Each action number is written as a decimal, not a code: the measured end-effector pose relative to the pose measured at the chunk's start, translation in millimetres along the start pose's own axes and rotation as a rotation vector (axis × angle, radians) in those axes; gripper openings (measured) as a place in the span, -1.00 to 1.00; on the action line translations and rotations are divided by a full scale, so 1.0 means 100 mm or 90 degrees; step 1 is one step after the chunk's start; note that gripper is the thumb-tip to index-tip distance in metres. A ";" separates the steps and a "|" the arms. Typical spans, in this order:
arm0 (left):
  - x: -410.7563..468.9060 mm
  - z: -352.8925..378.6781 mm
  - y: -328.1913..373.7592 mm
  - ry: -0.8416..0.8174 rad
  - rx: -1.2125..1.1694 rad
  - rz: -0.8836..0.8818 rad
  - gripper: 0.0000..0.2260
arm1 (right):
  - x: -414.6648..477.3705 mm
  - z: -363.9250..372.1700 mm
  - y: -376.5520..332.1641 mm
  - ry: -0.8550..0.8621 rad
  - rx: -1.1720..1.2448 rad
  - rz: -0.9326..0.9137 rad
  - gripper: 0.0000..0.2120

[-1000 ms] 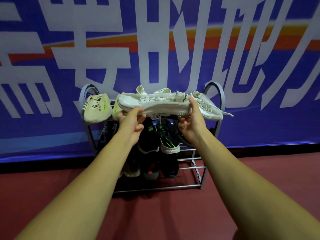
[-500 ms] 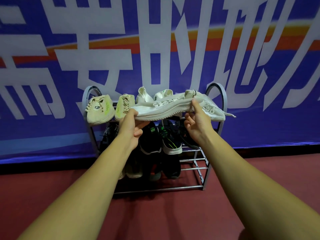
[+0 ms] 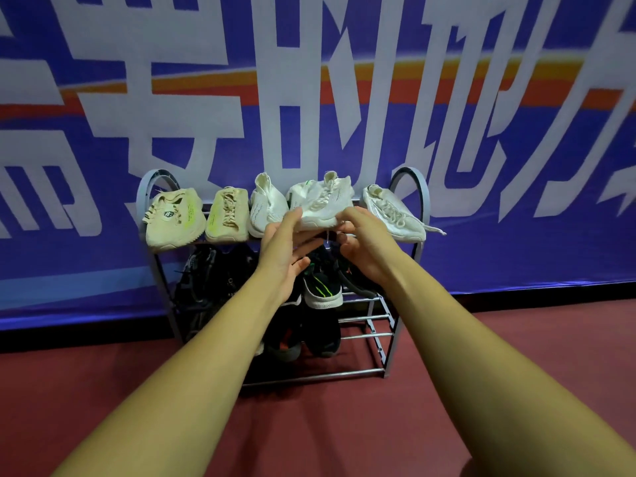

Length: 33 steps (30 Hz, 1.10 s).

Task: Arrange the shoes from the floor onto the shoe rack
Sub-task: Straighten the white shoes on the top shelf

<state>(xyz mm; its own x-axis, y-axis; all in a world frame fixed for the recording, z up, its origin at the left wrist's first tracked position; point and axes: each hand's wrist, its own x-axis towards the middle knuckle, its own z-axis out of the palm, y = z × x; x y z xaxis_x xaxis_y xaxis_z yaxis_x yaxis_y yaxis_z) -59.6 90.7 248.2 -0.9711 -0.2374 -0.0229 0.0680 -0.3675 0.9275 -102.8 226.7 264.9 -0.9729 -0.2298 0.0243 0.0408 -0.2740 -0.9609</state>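
A grey metal shoe rack (image 3: 410, 179) stands against the wall. Its top shelf holds two beige sneakers (image 3: 173, 218), a white sneaker (image 3: 266, 204) and another white sneaker (image 3: 392, 215) at the right end. Between those two white ones sits a white knit sneaker (image 3: 323, 201), toe pointing toward me. My left hand (image 3: 285, 246) touches the left side of its toe, with the lower fingers spread. My right hand (image 3: 364, 242) holds the right side of the toe. Black sneakers (image 3: 323, 287) fill the middle shelf, partly hidden by my hands.
More dark shoes (image 3: 320, 335) stand on the bottom shelf, and the right part of the lower bars (image 3: 364, 335) is bare. A blue banner (image 3: 516, 235) with large white characters hangs behind the rack. Red floor (image 3: 327, 425) stretches in front.
The white knit sneaker was held sideways in front of the rack. It has been turned toe-first and now sits in the gap on the top shelf. Both hands have shifted to its toe.
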 end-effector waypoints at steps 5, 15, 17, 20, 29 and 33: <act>0.07 0.17 -0.08 0.026 -0.006 -0.001 -0.69 | 0.03 -0.16 0.04 0.059 -0.007 -0.005 -0.87; 0.10 0.44 -0.24 -0.012 0.124 0.071 -0.53 | 0.08 -0.39 0.09 0.050 0.053 -0.015 -0.79; 0.10 0.49 -0.31 -0.023 0.160 0.086 -0.53 | 0.12 -0.45 0.11 0.066 0.052 0.002 -0.77; 0.10 0.55 -0.36 -0.026 0.213 0.109 -0.49 | 0.16 -0.49 0.19 0.099 0.049 0.057 -0.88; 0.21 0.67 -0.45 -0.012 0.248 0.107 -0.51 | 0.25 -0.52 0.23 0.195 0.136 -0.010 -0.71; 0.33 0.66 -0.44 -0.011 0.296 0.103 -0.61 | 0.29 -0.51 0.23 0.207 0.098 -0.029 -0.62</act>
<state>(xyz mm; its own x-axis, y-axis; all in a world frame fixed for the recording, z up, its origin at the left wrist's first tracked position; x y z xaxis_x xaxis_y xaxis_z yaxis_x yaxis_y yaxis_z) -109.4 158.6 231.3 -0.9606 -0.2414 0.1378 0.1129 0.1144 0.9870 -141.6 261.0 229.6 -0.9951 0.0878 -0.0464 0.0052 -0.4202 -0.9074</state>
